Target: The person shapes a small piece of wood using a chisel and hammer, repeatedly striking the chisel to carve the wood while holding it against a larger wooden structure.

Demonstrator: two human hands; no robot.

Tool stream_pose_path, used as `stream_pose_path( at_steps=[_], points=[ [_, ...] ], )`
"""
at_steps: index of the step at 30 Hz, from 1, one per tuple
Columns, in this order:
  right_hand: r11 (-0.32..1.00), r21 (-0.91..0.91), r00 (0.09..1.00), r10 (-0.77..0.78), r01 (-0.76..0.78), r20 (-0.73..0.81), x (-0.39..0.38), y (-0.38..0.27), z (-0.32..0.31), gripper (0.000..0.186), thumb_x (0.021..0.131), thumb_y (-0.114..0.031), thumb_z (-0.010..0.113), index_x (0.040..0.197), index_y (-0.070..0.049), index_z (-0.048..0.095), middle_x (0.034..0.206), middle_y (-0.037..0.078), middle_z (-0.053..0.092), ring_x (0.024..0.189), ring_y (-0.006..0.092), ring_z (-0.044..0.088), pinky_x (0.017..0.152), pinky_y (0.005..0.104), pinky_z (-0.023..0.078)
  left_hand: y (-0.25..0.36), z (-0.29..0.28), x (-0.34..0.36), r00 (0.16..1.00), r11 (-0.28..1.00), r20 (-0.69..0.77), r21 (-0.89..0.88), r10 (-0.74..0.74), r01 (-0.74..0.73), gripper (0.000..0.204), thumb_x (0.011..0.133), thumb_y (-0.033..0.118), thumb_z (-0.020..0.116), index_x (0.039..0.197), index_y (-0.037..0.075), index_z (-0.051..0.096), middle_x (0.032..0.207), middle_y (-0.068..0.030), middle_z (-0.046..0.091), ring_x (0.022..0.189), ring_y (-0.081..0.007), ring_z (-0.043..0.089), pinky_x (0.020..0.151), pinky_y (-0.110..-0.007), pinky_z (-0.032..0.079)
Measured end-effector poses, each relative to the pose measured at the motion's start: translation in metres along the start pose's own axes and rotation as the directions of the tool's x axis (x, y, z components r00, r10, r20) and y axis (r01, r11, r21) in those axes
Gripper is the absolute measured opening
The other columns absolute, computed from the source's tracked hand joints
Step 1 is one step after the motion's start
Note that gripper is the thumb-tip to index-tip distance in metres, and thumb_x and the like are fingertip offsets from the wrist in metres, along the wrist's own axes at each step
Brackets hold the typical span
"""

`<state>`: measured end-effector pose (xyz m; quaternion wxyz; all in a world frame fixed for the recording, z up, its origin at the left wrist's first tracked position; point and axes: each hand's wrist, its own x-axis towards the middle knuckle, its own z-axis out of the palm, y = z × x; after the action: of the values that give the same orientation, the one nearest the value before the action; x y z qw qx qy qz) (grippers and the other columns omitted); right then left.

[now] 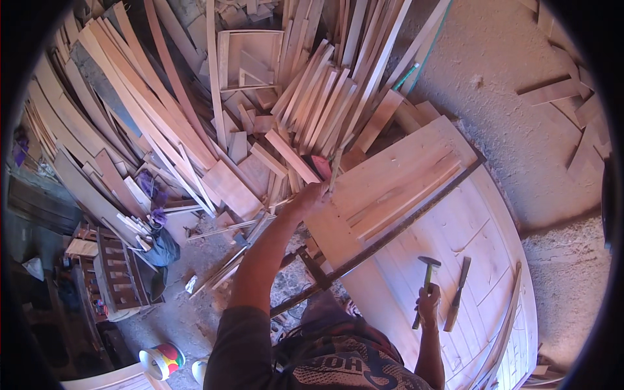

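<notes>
My left hand reaches forward, closed on a thin upright wooden strip beside the far left edge of a pale panelled wooden piece. A long dark metal bar clamp lies diagonally across that piece and a wide grooved wooden panel. My right hand grips a hammer by its green handle, over the grooved panel. A chisel lies on the panel just right of the hammer, and a long thin strip lies farther right.
Stacked boards and offcuts fill the back and left. A wooden slatted frame, a dark plastic bag and a bucket are at lower left. Wood scraps lie on the rough floor at upper right.
</notes>
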<state>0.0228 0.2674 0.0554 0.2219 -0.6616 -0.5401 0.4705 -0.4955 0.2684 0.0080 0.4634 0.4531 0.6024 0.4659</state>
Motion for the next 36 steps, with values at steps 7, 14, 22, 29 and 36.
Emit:
stream_pose_path(
  at_steps=[7,14,22,29,36],
  points=[
    [0.985,0.036,0.98,-0.169,0.166,0.108,-0.025,-0.095,0.036,0.025,0.092,-0.014,0.061,0.11,0.002,0.055,0.073,0.006,0.057,0.049,0.0103,0.052,0.039,0.0282,0.042,0.037,0.003,-0.023,0.906,0.904,-0.244,0.344,0.346,-0.252,0.018,0.085,0.005,0.067,0.102,0.003,0.061,0.088,-0.005,0.065,0.076,-0.0162,0.064,0.07,-0.029,0.052],
    [0.96,0.071,0.94,-0.279,0.27,0.197,-0.026,-0.139,0.066,0.025,0.091,-0.011,0.062,0.111,0.003,0.057,0.073,0.007,0.06,0.05,0.0108,0.054,0.04,0.0284,0.043,0.087,0.021,-0.001,0.829,0.849,-0.524,-0.333,0.195,-0.409,0.021,0.099,0.023,0.063,0.108,0.003,0.063,0.09,-0.0012,0.063,0.078,-0.0074,0.058,0.067,-0.024,0.046],
    [0.895,0.265,0.827,-0.436,0.359,0.355,-0.04,-0.206,0.086,0.028,0.096,-0.01,0.055,0.121,0.004,0.056,0.077,0.004,0.059,0.054,0.0081,0.054,0.044,0.0231,0.043,0.09,0.043,0.01,0.804,0.97,-0.568,-0.043,0.174,-0.241,0.051,0.103,0.045,0.051,0.072,0.006,0.061,0.062,0.0016,0.053,0.061,-0.0105,0.051,0.057,-0.029,0.04],
    [0.702,0.085,0.588,-0.651,0.707,0.48,-0.032,-0.293,0.082,0.04,0.1,-0.009,0.052,0.139,-0.002,0.048,0.069,0.015,0.062,0.06,0.0228,0.064,0.055,0.0356,0.048,0.09,0.038,0.003,0.786,0.905,-0.557,-0.133,0.268,-0.403,0.054,0.107,0.046,0.043,0.069,0.007,0.049,0.064,0.0019,0.048,0.062,-0.0097,0.046,0.057,-0.029,0.036],
    [0.282,0.002,0.243,-0.83,0.959,0.501,-0.053,-0.357,0.088,0.054,0.096,0.002,0.053,0.148,0.001,0.039,0.076,0.017,0.065,0.064,0.0228,0.066,0.06,0.0375,0.052,0.088,0.047,-0.002,0.75,0.878,-0.6,-0.16,0.277,-0.452,0.049,0.107,0.041,0.045,0.073,0.007,0.048,0.065,0.0029,0.045,0.061,-0.0093,0.043,0.055,-0.029,0.034]
  ],
)
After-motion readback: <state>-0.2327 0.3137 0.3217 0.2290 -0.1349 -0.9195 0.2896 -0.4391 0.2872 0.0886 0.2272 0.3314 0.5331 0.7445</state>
